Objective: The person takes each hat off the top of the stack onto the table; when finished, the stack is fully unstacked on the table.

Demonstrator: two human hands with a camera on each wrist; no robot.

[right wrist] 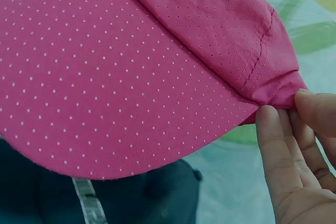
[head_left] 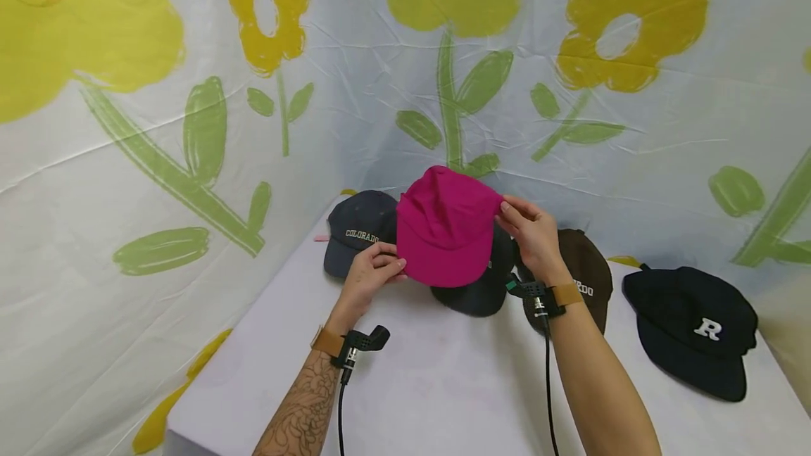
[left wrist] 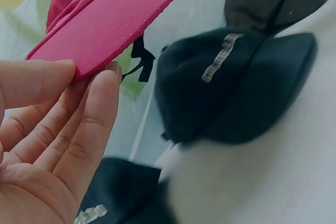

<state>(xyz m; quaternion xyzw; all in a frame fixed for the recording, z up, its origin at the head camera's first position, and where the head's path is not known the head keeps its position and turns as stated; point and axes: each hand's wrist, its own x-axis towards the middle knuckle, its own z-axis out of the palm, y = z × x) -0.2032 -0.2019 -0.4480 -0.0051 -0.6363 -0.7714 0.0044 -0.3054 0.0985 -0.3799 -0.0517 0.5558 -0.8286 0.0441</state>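
A bright pink cap (head_left: 446,224) with a dotted, perforated fabric is held up above the table between both hands. My left hand (head_left: 370,273) pinches the edge of its brim at the lower left; in the left wrist view the thumb lies on top and fingers beneath. At the cap's right side, my right hand (head_left: 532,234) pinches the fabric near where crown and brim meet, seen closely in the right wrist view (right wrist: 299,156). Behind the pink cap, a dark cap (head_left: 472,301) is partly hidden.
A navy cap (head_left: 361,220) lettered COLORADO sits to the left. Right of centre lies a brown cap (head_left: 589,259), partly covered by the right arm. A black cap (head_left: 690,329) with a white R rests at the far right of the white table (head_left: 443,393). A flowered cloth (head_left: 361,90) hangs behind.
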